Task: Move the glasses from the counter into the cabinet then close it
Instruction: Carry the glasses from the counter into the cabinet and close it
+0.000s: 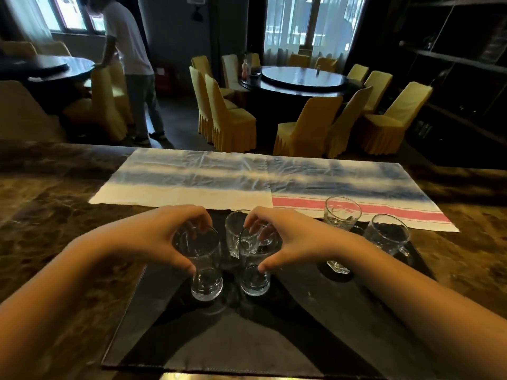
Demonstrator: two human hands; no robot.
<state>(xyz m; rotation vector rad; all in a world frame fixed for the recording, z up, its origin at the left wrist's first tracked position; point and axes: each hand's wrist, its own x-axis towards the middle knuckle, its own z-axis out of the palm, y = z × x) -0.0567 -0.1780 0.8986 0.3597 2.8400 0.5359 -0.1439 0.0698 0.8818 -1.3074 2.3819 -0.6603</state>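
The left hand (pixel 162 237) is gripping the left glass (pixel 205 275) near its rim; the right hand (pixel 288 239) is gripping the right glass (pixel 255 281).

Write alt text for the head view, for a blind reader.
The left hand and the right hand each grip a clear glass from above, left glass and right glass side by side on a dark mat on a marble counter. A third glass stands just behind them, more glasses to the right, by a striped cloth.
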